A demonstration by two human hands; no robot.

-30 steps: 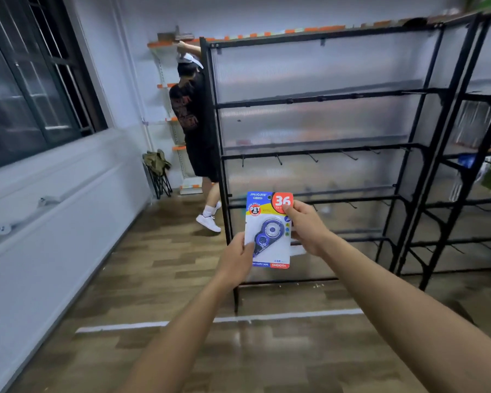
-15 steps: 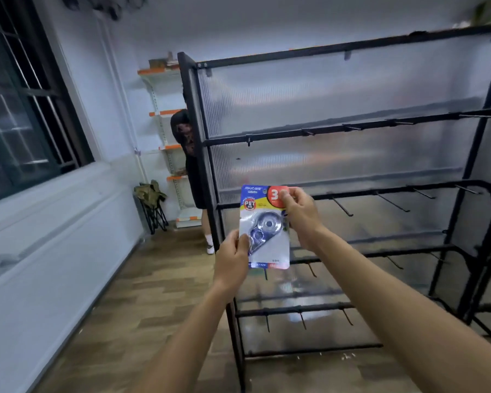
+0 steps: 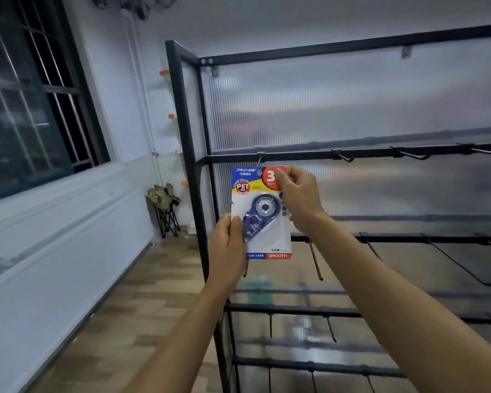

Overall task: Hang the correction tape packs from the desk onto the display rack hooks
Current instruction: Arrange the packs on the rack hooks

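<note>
1. Head view: your left hand (image 3: 227, 248) pinches the lower left edge of the correction tape pack (image 3: 260, 212), thumb on its front.
2. Your right hand (image 3: 299, 198) pinches the pack's top right corner, fingers curled over the red circle.
3. You hold the pack upright in front of the display rack (image 3: 187, 154), its top just below the leftmost hook (image 3: 259, 159) on the second bar.

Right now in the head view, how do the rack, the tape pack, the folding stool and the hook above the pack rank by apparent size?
1. display rack
2. correction tape pack, though it is nearer the camera
3. folding stool, farther off, so unsure
4. hook
</note>
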